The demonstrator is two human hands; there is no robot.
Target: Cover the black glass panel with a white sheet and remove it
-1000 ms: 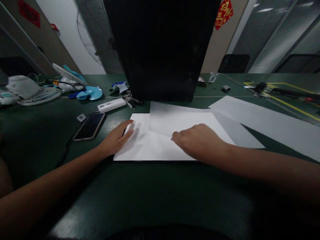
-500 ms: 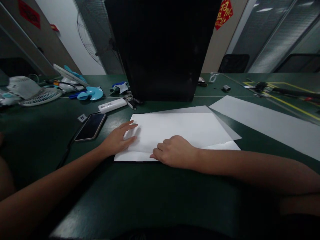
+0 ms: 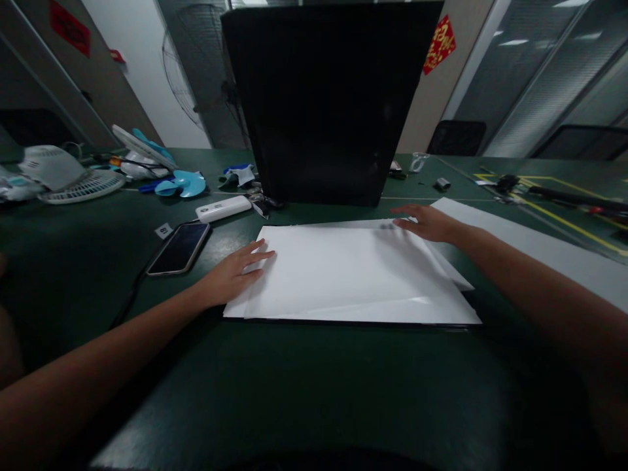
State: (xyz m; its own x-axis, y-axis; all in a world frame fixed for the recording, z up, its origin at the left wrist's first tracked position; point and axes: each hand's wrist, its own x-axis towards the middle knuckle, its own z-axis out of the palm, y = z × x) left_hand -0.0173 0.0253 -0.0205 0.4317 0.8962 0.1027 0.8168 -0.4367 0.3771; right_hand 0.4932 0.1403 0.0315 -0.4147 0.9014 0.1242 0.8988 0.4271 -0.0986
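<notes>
A stack of white paper sheets lies flat on the dark green table in front of me. My left hand rests flat on the stack's left edge, fingers stretched out. At the far right corner of the top sheet is my right hand, its fingers extended and touching the paper; motion blurs them slightly. The top sheet lies a little askew over the ones below, with a low fold or bulge near its front edge.
A tall black panel stands just behind the paper. A phone and a white rectangular device lie to the left, with fan parts beyond. Another large white sheet lies on the right.
My right hand left the near edge of the paper and reached to its far right corner. The sheet it had pulled over now lies flat. My left hand stayed put.
</notes>
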